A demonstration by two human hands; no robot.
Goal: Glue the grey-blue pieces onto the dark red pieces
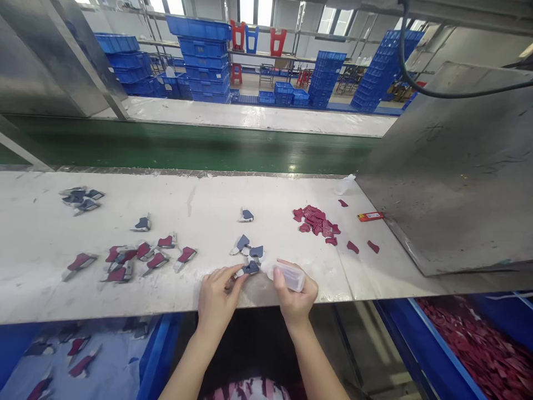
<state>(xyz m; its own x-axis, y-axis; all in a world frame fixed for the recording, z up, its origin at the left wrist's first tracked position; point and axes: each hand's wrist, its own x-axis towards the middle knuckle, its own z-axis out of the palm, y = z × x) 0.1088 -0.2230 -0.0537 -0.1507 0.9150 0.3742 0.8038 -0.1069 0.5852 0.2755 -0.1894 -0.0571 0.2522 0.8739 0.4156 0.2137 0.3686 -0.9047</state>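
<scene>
Near the table's front edge, my left hand [219, 291] pinches a small blue-grey and white moulded part [250, 269] between thumb and fingers. My right hand [297, 297] is wrapped round a translucent squeeze bottle [289, 276], its narrow tip pointing left at that part. Whether the tip touches the part, I cannot tell. Just behind lie similar blue parts [242, 243], and one more [246, 215] sits farther back. To the right is a pile of loose dark-red pieces [316, 221]. On the left are several parts with red pieces on them [157, 260].
Blue-topped parts [83, 199] lie at the far left. A red packet [370, 216] and a translucent bottle [345, 184] lie by the metal panel [462, 183] on the right. Behind the table runs a green belt [208, 150]. Blue bins [447, 350] sit below the front edge.
</scene>
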